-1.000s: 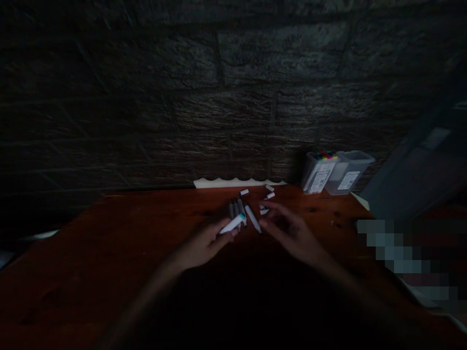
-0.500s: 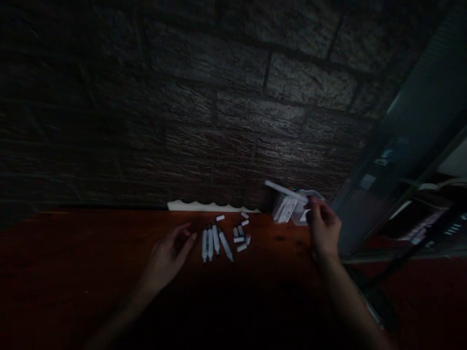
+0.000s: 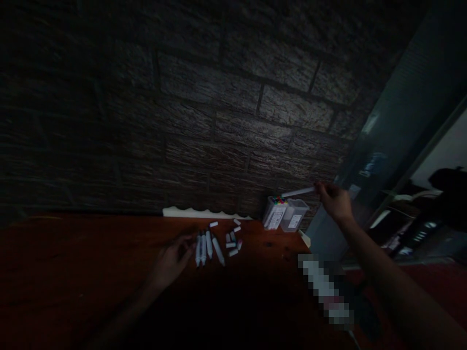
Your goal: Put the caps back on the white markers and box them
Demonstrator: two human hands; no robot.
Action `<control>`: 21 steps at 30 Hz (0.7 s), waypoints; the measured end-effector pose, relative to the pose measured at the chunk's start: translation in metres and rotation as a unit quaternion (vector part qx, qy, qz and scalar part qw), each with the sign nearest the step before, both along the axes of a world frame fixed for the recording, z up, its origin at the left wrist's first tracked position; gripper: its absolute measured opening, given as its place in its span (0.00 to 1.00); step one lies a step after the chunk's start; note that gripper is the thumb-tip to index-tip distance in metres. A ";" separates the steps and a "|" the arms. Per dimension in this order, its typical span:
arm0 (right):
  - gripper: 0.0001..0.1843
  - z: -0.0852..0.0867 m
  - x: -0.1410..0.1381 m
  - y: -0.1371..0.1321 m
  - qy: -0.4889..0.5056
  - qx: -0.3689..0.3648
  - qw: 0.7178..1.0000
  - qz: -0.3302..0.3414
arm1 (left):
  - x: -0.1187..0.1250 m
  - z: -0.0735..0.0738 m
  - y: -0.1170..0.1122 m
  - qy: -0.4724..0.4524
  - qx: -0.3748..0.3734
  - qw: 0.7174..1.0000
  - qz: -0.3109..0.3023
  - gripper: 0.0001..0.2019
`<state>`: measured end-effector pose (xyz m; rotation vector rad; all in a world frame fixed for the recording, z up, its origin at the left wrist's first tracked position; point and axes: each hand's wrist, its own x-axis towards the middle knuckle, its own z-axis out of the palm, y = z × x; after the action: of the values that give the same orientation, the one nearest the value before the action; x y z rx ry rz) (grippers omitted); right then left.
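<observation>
My right hand (image 3: 333, 199), closed, pinches one end of a white marker (image 3: 298, 191). That marker slants down to the left, its far end over a clear plastic box packed with markers (image 3: 274, 216). Beside that box stands a second clear box (image 3: 295, 216) with a white label; its inside is too dark to make out. My left hand (image 3: 173, 257) rests by the row of uncapped-looking markers (image 3: 203, 249), fingers curved and apart, thumb tip close to the leftmost one. Several loose caps (image 3: 231, 244) lie to the right of the row.
A pale wavy-edged strip (image 3: 204, 213) lies along the foot of the brick wall (image 3: 237, 126). At right are a grey door frame (image 3: 379, 126) and a pixelated pale object (image 3: 324, 289) near the table's (image 3: 109, 272) edge. The light is dim.
My right hand has moved up and right with the marker, whose far end now tips downward over the packed box. My left hand stays beside the row. The view has shifted slightly right.
</observation>
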<state>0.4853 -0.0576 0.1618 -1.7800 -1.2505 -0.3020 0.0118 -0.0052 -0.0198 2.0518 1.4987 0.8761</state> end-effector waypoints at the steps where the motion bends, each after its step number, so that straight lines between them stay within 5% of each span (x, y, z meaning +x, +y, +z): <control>1: 0.34 0.002 -0.008 0.006 -0.019 -0.017 1.000 0.010 | -0.001 0.000 0.000 0.001 -0.001 1.000 0.002 0.24; 7: 0.20 0.022 -0.052 0.040 -0.155 -0.160 0.974 0.035 | -0.005 0.003 -0.001 0.007 -0.002 1.000 0.017 0.21; 14: 0.12 0.030 -0.076 0.085 -0.155 -0.207 0.964 0.061 | 0.000 0.004 -0.001 0.023 -0.018 1.000 0.003 0.22; 18: 0.15 0.006 -0.090 0.077 -0.125 -0.183 0.973 0.065 | 0.002 0.001 -0.003 0.030 -0.027 0.999 -0.017 0.21; 21: 0.18 -0.035 -0.115 0.051 -0.090 -0.144 0.982 0.080 | 0.003 0.004 -0.003 0.052 -0.037 0.998 -0.016 0.21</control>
<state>0.3704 -0.0069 0.1267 -1.9121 -1.6250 -0.2004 0.0147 -0.0078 -0.0159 2.0904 1.5233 0.7017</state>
